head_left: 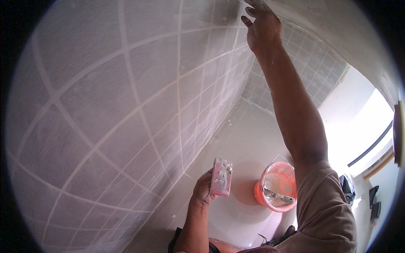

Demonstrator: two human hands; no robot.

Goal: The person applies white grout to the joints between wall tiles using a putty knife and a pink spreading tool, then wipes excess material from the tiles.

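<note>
I count two bare hands on my feed, one flat pink tool (217,188), one orange bucket (260,195) with a single wire handle (270,165), and one paste-smeared hand tool (279,196) lying across the bucket's mouth; whether that one sits on the rim or inside it I can't make out. The flat pink tool is in the left hand (204,188), above the floor (242,130), with its face up and lumps of pale grey paste (228,167) on it, thickest toward the far end. The left fingers close on it from its left edge and partly disappear beneath, so I read them as gripping it. The bucket stands on the floor to its right, well apart from that hand. The right hand (265,30) is far up at the top edge, near the grey tiled wall (156,97); the thumb stands away from the other fingers, whose ends run out of my view, so I cannot tell whether they are spread, pinching something or touching the tiles. I see the right arm reaching long and nearly straight from the lower right, while the left forearm rises short and steep from the lower edge.
</note>
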